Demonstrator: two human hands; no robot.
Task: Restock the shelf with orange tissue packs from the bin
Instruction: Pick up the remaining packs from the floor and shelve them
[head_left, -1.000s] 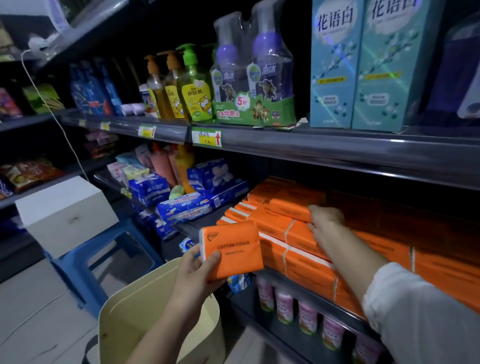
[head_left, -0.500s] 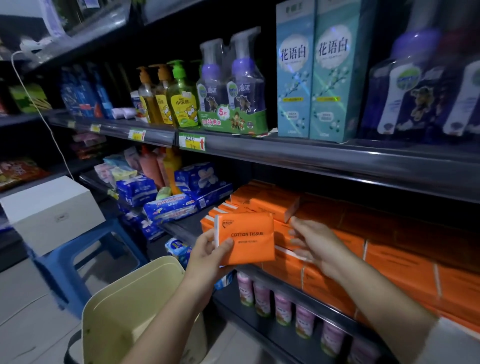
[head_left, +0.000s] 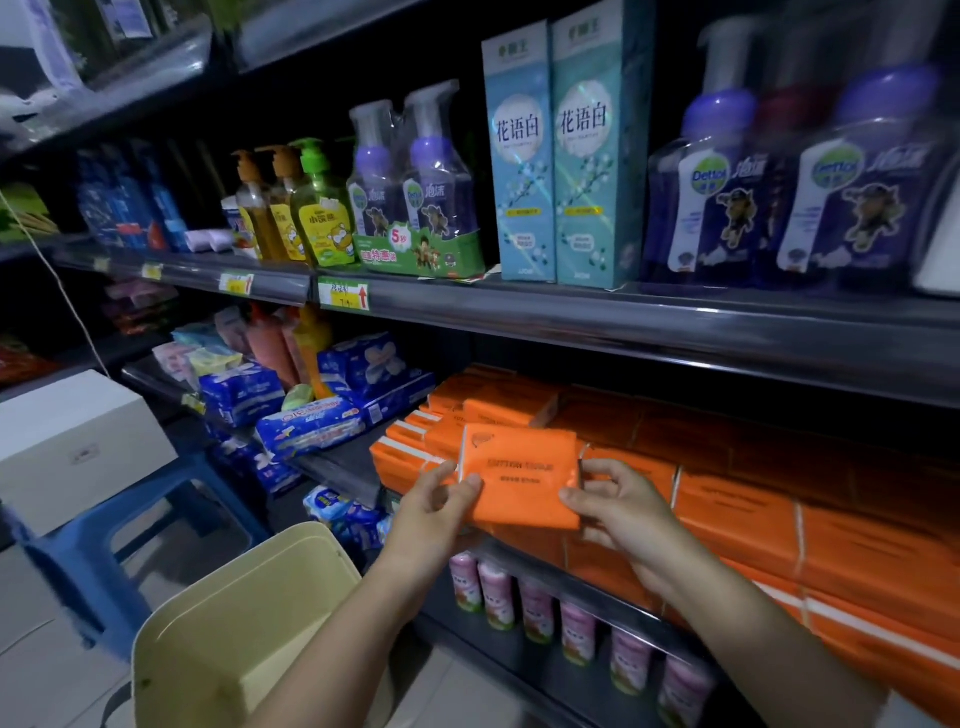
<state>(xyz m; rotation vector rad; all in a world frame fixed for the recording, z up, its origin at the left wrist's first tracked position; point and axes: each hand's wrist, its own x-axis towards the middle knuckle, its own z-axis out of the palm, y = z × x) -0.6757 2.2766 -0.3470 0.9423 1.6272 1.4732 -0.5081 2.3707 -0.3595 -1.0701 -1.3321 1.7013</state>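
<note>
An orange tissue pack (head_left: 522, 475) with dark print is held up in front of the middle shelf. My left hand (head_left: 434, 512) grips its left lower edge, thumb on the front. My right hand (head_left: 615, 506) pinches its right edge. Behind it, stacked orange tissue packs (head_left: 753, 499) bound with white bands fill the shelf (head_left: 343, 467) from the middle to the right. The cream bin (head_left: 234, 623) stands below my left arm; I see no packs in the part of its inside that shows.
Blue tissue packs (head_left: 311, 421) lie left of the orange stack. Pink bottles (head_left: 524, 603) line the shelf below. Soap bottles (head_left: 311, 208) and teal boxes (head_left: 550, 156) stand on the shelf above. A blue stool (head_left: 104, 540) carries a white box (head_left: 78, 441) at left.
My right hand left the stacked packs and came to the held pack's right edge. My left hand carried the pack up and right, closer to the shelf.
</note>
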